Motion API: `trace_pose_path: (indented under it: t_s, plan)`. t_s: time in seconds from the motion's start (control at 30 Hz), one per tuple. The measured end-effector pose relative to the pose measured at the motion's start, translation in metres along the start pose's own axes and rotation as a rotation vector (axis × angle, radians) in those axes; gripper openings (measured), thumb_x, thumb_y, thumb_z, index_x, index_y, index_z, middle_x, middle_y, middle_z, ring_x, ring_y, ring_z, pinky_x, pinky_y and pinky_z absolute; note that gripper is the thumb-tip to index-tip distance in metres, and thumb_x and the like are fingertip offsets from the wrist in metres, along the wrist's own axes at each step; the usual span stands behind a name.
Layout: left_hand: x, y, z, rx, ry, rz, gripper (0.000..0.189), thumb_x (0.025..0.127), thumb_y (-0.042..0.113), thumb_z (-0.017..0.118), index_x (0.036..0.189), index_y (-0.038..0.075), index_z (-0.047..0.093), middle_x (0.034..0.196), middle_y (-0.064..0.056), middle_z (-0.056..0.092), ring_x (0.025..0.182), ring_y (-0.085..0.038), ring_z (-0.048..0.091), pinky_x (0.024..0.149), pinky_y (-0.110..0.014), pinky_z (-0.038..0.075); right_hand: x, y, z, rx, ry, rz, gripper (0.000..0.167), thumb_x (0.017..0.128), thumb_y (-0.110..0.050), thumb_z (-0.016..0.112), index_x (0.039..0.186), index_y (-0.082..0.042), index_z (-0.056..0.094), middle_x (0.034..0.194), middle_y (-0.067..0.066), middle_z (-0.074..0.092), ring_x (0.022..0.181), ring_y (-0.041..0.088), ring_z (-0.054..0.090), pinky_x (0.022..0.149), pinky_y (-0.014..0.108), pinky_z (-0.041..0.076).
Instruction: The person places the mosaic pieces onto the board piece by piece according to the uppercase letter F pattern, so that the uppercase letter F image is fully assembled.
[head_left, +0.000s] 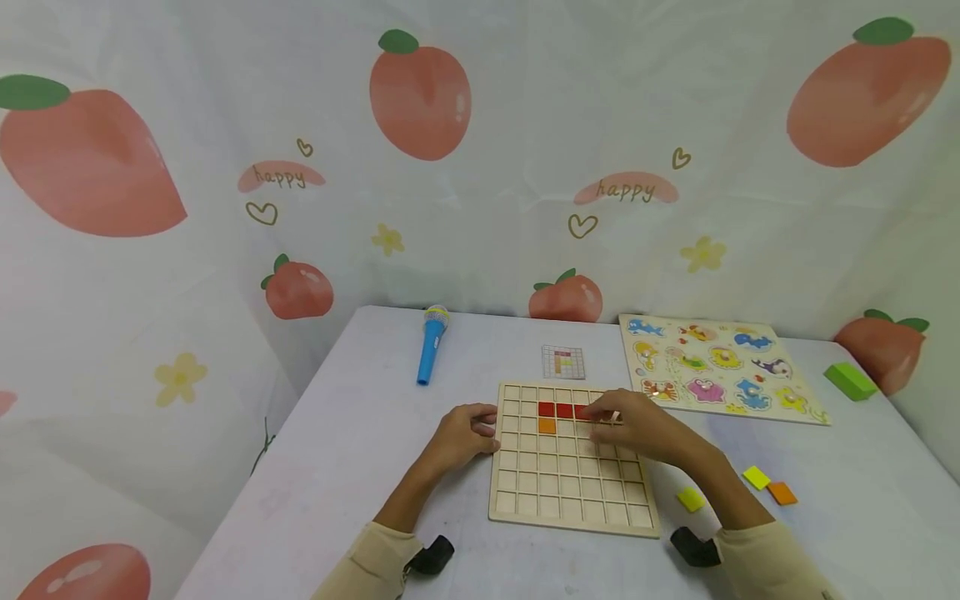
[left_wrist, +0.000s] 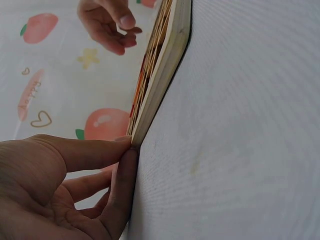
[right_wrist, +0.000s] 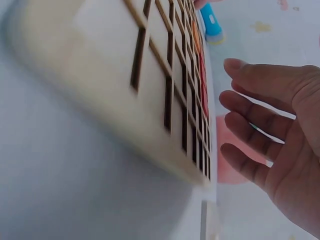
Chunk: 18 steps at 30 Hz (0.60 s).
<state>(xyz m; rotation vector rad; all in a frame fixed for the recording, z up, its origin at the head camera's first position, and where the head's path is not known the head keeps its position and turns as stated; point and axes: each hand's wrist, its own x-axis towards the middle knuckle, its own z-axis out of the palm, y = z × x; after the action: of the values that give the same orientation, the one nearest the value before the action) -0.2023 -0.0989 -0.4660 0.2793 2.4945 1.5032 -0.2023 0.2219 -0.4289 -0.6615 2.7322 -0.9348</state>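
Left hand [head_left: 467, 435]: pinches the left edge of the square pale-wooden grid board [head_left: 550, 485], likely steadying it on the white table [head_left: 322, 467].
Right hand [head_left: 637, 427]: over the board by flat red square tiles [head_left: 564, 411], fingers parted; I see nothing gripped.
Small white gridded card [head_left: 563, 362]: just beyond the board, presumably for viewing.
Loose yellow square tiles [head_left: 757, 477]: rightward, perhaps for reach.

grid board [right_wrist: 110, 100]: near edge blurred (right wrist view) | sleeves [head_left: 367, 558]: cut off below | card [head_left: 562, 363]: finer marks too small

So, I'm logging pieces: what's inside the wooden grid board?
Three red tiles and one orange tile show. In the head view, the right hand covers part of the board, hiding anything there.
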Motion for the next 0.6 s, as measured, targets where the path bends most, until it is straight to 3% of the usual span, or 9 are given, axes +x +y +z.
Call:
trace_pose_path:
  t_s: [0.27,0.6]
  plan:
    - [0.0,0.0,0.0,0.002,0.002,-0.002,0.057,0.084,-0.001,0.081,0.138,-0.005,0.065,0.123,-0.013,0.073,0.105,-0.021,0.071,0.086,-0.034,0.06,-0.03,0.014,-0.013,-0.014,0.062,0.004,0.033,0.096,-0.024,0.078,0.124,-0.005,0.076,0.111,-0.002,0.073,0.101,0.017,0.063,0.088,0.035,0.055]
    - [0.0,-0.001,-0.001,0.008,0.005,0.006,0.056,0.084,-0.001,0.08,0.138,-0.006,0.065,0.124,-0.013,0.072,0.106,-0.023,0.071,0.087,-0.036,0.06,-0.067,0.032,-0.027,-0.069,0.103,0.094,0.036,0.094,-0.028,0.081,0.125,-0.009,0.075,0.109,-0.007,0.074,0.101,0.015,0.064,0.086,0.031,0.057]
